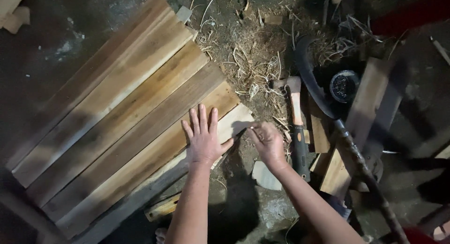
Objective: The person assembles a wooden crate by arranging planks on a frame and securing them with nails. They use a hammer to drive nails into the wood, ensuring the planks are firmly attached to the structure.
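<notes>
Forearms reach down: left hand (pixel 203 137) lies flat, fingers spread, steadying the planks (pixel 122 117); right hand (pixel 267 141) pinches a small nail-like piece at the board's edge.

Rough wooden planks (pixel 117 117), pale to dark brown, lie edge to edge on a dirt floor, running diagonally from lower left to upper right. The nearest, lightest plank (pixel 234 122) ends beside wood shavings. A small thin nail (pixel 251 128), barely visible, stands at that plank's right end.
</notes>
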